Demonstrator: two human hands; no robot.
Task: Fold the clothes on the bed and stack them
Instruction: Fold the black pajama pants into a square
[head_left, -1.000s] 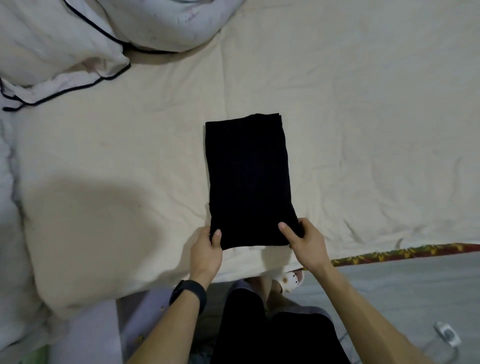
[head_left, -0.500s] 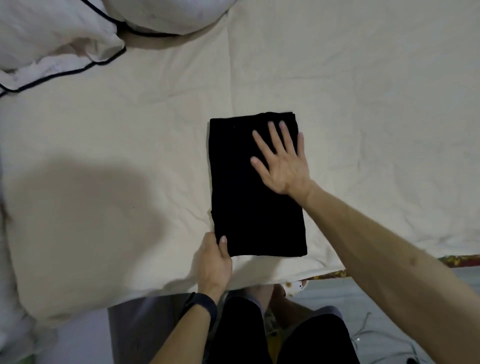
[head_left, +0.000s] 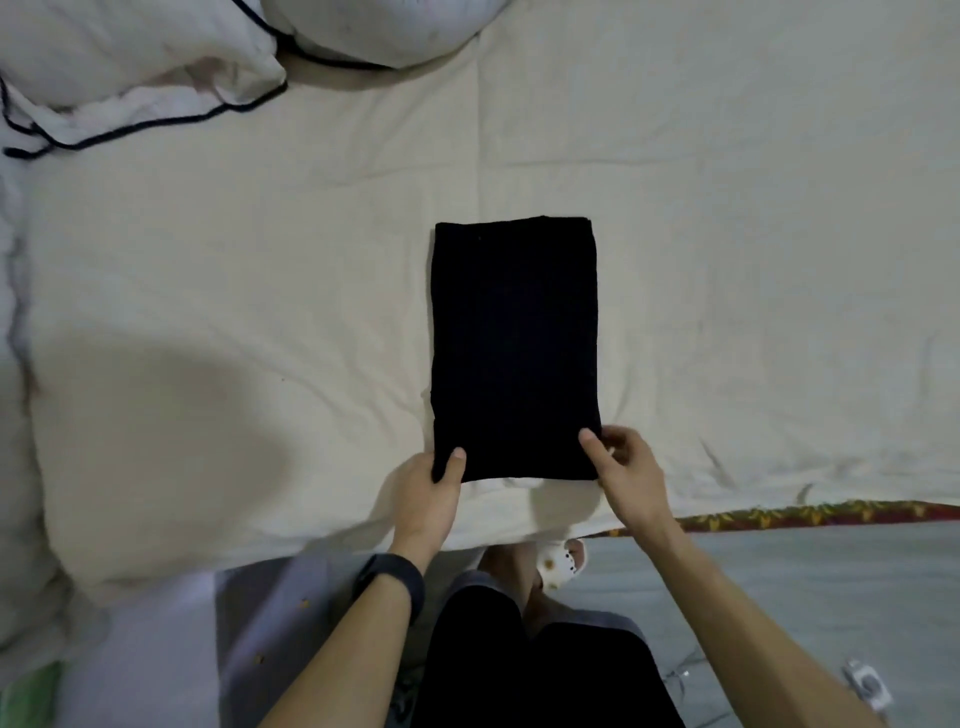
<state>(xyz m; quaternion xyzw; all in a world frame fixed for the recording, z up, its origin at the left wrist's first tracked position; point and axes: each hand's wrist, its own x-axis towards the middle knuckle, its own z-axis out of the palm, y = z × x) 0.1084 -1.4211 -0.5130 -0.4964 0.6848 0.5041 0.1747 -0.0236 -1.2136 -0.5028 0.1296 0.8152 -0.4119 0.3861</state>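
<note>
A black garment (head_left: 514, 343), folded into a long narrow rectangle, lies flat on the cream bed sheet (head_left: 260, 291) near the bed's front edge. My left hand (head_left: 428, 493) pinches its near left corner, thumb on top and fingers underneath. My right hand (head_left: 626, 478) grips the near right corner the same way, thumb lying on the cloth. The far end of the garment lies free on the sheet.
White pillows with dark piping (head_left: 130, 78) are piled at the back left. A patterned mattress border (head_left: 810, 514) shows under the sheet at the right. Below it are the grey floor, my dark-clothed legs and a white sandal (head_left: 561, 564).
My right hand came back from pressing flat on the garment's far half and now grips the near right corner. My left hand stayed on the near left corner.
</note>
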